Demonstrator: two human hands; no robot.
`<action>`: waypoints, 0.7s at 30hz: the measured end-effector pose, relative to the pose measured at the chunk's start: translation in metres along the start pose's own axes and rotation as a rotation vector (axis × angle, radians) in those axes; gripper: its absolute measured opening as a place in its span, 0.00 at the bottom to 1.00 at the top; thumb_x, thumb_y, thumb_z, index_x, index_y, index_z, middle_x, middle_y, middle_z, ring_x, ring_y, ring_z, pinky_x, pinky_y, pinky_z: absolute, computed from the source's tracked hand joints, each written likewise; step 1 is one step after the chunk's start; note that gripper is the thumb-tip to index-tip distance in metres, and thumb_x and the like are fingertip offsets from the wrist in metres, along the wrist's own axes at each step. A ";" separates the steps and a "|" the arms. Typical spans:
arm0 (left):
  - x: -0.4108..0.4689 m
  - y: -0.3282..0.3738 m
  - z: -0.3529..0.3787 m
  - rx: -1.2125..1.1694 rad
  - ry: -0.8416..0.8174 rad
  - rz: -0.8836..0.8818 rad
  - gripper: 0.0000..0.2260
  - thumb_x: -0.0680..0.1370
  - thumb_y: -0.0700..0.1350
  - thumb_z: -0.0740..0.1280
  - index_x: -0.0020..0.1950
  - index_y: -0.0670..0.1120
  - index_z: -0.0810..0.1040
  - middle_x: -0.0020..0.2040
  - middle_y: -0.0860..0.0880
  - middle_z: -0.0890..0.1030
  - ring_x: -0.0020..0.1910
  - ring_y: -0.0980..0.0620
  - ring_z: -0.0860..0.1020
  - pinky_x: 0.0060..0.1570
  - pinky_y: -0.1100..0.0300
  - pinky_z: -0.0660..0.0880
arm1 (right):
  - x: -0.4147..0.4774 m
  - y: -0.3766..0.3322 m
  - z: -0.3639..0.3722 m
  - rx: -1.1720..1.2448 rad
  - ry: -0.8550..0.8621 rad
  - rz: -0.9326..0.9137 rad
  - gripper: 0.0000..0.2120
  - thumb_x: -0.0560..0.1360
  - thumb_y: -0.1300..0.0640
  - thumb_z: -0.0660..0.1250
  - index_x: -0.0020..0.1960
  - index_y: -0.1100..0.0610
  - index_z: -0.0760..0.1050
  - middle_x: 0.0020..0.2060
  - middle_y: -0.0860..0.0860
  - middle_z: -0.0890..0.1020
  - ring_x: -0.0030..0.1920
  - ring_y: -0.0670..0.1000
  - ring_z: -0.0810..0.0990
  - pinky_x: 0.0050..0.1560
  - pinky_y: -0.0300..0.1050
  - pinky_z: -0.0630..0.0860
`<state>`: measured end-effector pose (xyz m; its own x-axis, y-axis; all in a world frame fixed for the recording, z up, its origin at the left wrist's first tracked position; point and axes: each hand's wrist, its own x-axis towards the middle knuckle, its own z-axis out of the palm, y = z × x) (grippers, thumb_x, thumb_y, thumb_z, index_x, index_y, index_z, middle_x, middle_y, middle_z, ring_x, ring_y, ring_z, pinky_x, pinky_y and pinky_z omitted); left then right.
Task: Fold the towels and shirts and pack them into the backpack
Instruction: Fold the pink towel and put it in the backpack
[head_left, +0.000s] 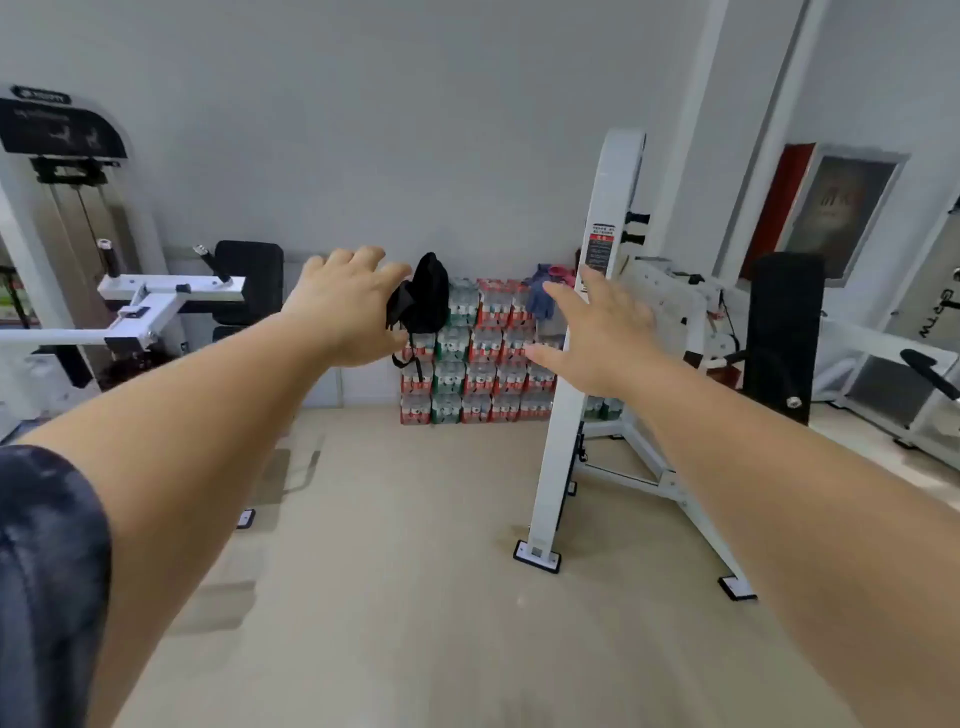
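At the far wall, the black backpack (428, 293) sits on top of a stack of shrink-wrapped water bottle packs (483, 364). Its left edge and a strap are hidden behind the person's left hand (345, 306). That hand is raised in front of it, fingers loosely curved and spread, holding nothing I can see; whether it touches the bag cannot be told. The right hand (597, 338) is stretched out flat, fingers straight and apart, empty, covering the stack's right end. Past its fingertips a purple and pink bundle of cloth (545, 293) lies on the stack; what garments these are is hard to make out. A dark sleeve (47, 571) is cut off at the near left edge.

The floor (415, 571) is pale beige, the wall plain white. A white upright post (587, 312) stands right of the stack, a cable weight machine (62, 208) at the left. The post's red-and-black label (600, 249) is too blurred to read.
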<state>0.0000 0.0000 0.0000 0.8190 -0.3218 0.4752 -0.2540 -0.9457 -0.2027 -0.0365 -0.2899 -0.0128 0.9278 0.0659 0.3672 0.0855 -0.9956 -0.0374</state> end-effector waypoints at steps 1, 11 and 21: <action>0.007 0.005 0.010 0.007 -0.026 0.012 0.36 0.73 0.65 0.66 0.77 0.55 0.60 0.76 0.45 0.65 0.71 0.39 0.67 0.67 0.41 0.66 | 0.007 0.004 0.009 -0.007 -0.012 -0.001 0.41 0.75 0.28 0.60 0.80 0.40 0.48 0.82 0.52 0.46 0.80 0.60 0.48 0.76 0.68 0.53; 0.159 -0.013 0.175 -0.242 -0.117 -0.014 0.33 0.74 0.64 0.66 0.76 0.56 0.62 0.72 0.49 0.69 0.68 0.43 0.69 0.65 0.43 0.69 | 0.171 0.027 0.140 -0.063 -0.097 0.035 0.43 0.75 0.31 0.63 0.81 0.42 0.46 0.81 0.54 0.48 0.80 0.61 0.51 0.75 0.65 0.55; 0.383 -0.083 0.317 -0.422 -0.212 -0.015 0.33 0.74 0.63 0.68 0.76 0.55 0.63 0.72 0.47 0.69 0.67 0.42 0.70 0.64 0.42 0.72 | 0.391 0.043 0.249 0.035 -0.213 0.164 0.42 0.74 0.31 0.65 0.81 0.41 0.49 0.81 0.53 0.50 0.80 0.60 0.52 0.75 0.62 0.57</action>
<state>0.4980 -0.0308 -0.0729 0.9000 -0.3328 0.2816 -0.3922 -0.9002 0.1894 0.4201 -0.2909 -0.1022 0.9855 -0.0796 0.1497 -0.0629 -0.9916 -0.1131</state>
